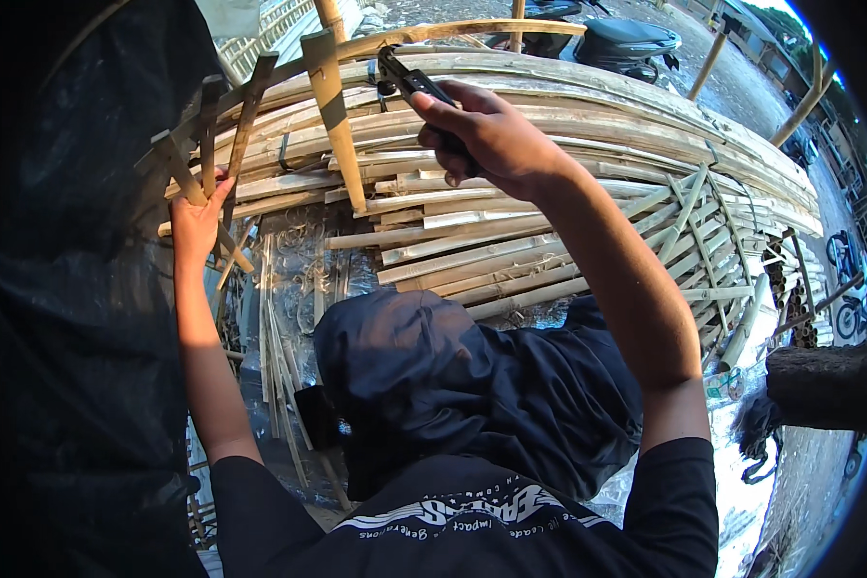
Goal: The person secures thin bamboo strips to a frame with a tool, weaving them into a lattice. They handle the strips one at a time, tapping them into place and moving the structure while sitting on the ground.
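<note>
My right hand [491, 140] is raised and shut on the dark handles of a pair of pliers [409, 82], whose jaws point at a curved bamboo frame [588, 106] of bent slats. My left hand [197, 223] grips the crossing bamboo strips [212, 144] at the frame's left end. An upright split bamboo piece [335, 116] stands between my hands. Dark cloth [472, 385] covers my chest below the arms.
A black sheet [77, 289] hangs along the left side. Stacked bamboo slats and a lattice [703, 241] run to the right. A parked scooter [617, 43] stands behind the frame. A log [824, 385] lies at right, on dirt ground.
</note>
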`<state>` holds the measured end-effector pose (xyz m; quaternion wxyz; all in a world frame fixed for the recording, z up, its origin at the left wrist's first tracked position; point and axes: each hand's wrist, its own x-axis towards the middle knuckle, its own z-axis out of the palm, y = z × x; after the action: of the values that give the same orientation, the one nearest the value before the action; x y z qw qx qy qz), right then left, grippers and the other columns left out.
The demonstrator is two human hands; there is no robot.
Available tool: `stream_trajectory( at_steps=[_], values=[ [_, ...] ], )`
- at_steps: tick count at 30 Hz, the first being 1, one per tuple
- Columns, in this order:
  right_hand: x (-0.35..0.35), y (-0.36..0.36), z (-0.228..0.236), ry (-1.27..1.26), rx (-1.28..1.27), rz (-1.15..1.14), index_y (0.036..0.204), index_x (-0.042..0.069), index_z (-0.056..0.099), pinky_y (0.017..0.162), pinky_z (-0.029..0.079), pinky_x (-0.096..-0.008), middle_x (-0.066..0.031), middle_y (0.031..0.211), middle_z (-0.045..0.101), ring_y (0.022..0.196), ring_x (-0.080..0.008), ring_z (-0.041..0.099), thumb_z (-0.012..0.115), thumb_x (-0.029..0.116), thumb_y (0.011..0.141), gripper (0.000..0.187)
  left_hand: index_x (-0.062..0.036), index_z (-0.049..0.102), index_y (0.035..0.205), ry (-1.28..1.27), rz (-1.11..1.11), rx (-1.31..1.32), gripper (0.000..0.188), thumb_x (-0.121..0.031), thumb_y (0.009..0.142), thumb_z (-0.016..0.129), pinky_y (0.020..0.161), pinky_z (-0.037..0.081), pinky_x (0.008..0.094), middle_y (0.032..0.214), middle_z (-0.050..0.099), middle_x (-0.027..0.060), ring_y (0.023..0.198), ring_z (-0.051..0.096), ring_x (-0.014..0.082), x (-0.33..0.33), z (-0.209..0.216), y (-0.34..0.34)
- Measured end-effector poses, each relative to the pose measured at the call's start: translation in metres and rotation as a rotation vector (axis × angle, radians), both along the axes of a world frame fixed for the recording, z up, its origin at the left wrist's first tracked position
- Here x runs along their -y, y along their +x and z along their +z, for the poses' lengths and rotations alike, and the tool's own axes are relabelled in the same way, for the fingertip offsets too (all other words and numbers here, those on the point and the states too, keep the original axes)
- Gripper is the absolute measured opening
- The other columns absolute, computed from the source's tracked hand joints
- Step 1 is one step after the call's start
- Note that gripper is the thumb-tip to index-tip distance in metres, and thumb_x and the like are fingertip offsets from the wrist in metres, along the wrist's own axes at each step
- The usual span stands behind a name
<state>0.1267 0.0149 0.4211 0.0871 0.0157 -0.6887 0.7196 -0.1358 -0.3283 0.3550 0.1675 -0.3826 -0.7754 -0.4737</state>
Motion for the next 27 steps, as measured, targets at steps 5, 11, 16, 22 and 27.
stream_trajectory(
  at_steps=[5,11,16,22,27],
  values=[
    [0.041,0.008,-0.047,-0.122,0.156,0.003,0.13,0.003,0.052,0.058,0.051,-0.0266,-0.0023,0.091,0.06,0.074,-0.0088,0.059,0.066,0.033,0.103,0.042,0.0043,0.073,0.102,0.004,0.239,-0.071,0.012,-0.005,0.095,0.074,0.08,0.052,0.0271,0.092,0.073,0.0068,0.09,0.067,0.0115,0.033,-0.075,0.032],
    [0.057,0.078,-0.129,-0.279,0.324,-0.066,0.149,0.007,0.038,0.048,0.033,-0.0254,0.0031,0.07,0.049,0.056,-0.0052,0.041,0.067,0.026,0.103,0.058,-0.0044,0.071,0.11,-0.08,0.096,-0.257,0.017,-0.005,0.098,0.059,0.115,0.042,0.0583,0.113,0.075,0.0147,0.108,0.072,0.0301,0.049,-0.181,0.115],
    [0.059,0.119,-0.154,-0.25,0.357,-0.037,0.144,0.008,0.043,0.053,0.033,-0.0228,0.0054,0.073,0.051,0.059,-0.0028,0.042,0.067,0.021,0.103,0.049,-0.0039,0.07,0.11,-0.091,0.001,-0.173,0.019,0.0,0.092,0.066,0.113,0.043,0.0583,0.111,0.074,0.0131,0.108,0.072,0.0315,0.051,-0.21,0.166],
    [0.06,0.141,-0.168,-0.187,0.325,-0.09,0.142,0.007,0.048,0.056,0.037,-0.0215,0.0009,0.084,0.06,0.063,-0.0032,0.045,0.069,0.021,0.101,0.048,-0.002,0.068,0.116,-0.159,-0.07,-0.132,0.028,0.001,0.088,0.072,0.108,0.049,0.0537,0.112,0.073,0.016,0.108,0.071,0.0346,0.038,-0.198,0.182],
    [0.058,0.148,-0.162,-0.312,0.331,-0.124,0.142,0.007,0.048,0.057,0.037,-0.0207,0.0006,0.086,0.061,0.064,-0.0029,0.045,0.07,0.021,0.101,0.049,-0.0008,0.068,0.119,-0.277,-0.13,-0.046,0.049,0.008,0.073,0.081,0.098,0.055,0.045,0.119,0.072,0.0142,0.113,0.068,0.0357,0.032,-0.175,0.185]
  ],
)
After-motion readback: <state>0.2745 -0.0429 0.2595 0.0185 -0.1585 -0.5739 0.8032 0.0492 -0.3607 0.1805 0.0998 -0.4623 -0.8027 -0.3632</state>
